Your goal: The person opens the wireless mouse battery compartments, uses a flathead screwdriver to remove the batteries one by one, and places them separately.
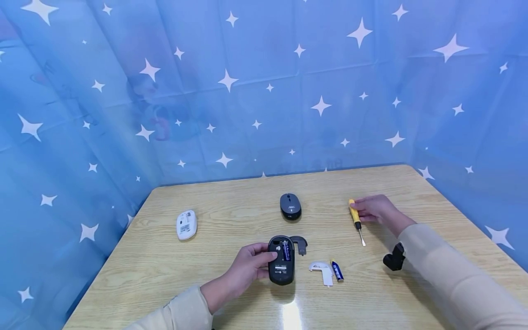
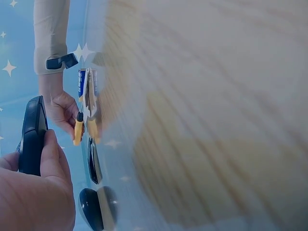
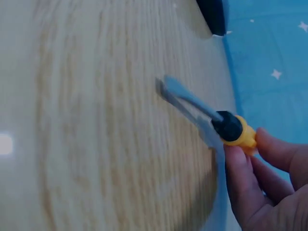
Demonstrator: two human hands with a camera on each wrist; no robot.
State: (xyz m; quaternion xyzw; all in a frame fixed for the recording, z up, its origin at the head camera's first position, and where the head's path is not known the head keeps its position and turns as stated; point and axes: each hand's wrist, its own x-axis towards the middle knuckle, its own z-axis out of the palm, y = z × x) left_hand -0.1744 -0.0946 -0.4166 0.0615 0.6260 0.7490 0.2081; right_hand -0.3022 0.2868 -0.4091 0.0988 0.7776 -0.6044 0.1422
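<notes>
My left hand (image 1: 250,264) grips a black computer mouse (image 1: 282,272) by its left side, underside facing up. Its battery bay lies uncovered, with a blue battery (image 1: 286,251) inside. On the right, the fingers and thumb of my right hand (image 1: 377,208) pinch the yellow handle of a flathead screwdriver (image 1: 354,215); its metal tip points toward me, low over the table. In the right wrist view the screwdriver (image 3: 233,129) shows its black collar and shaft. A black battery cover (image 1: 301,245) lies just behind the held mouse, partly hidden by it.
A white battery cover (image 1: 323,271) and a loose blue battery (image 1: 337,271) lie side by side right of the held mouse. Farther back sits a dark grey mouse (image 1: 290,206). An upturned white mouse (image 1: 186,225) is at the left of the wooden table (image 1: 231,206). A starry blue curtain hangs behind.
</notes>
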